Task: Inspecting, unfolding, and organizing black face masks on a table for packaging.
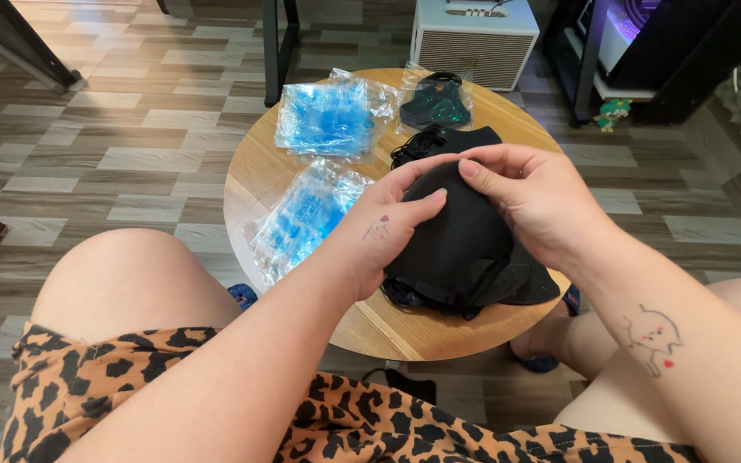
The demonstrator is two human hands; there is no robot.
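Masks (465, 249) on round wood table (255, 167), tile-pattern floor (130, 129).

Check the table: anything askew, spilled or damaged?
Nothing spilled or visibly damaged. Both hands, left hand and right hand, grip a black face mask over the round wooden table. The clear packets of blue items lie in loose, uneven heaps, one heap reaching the table's left edge.
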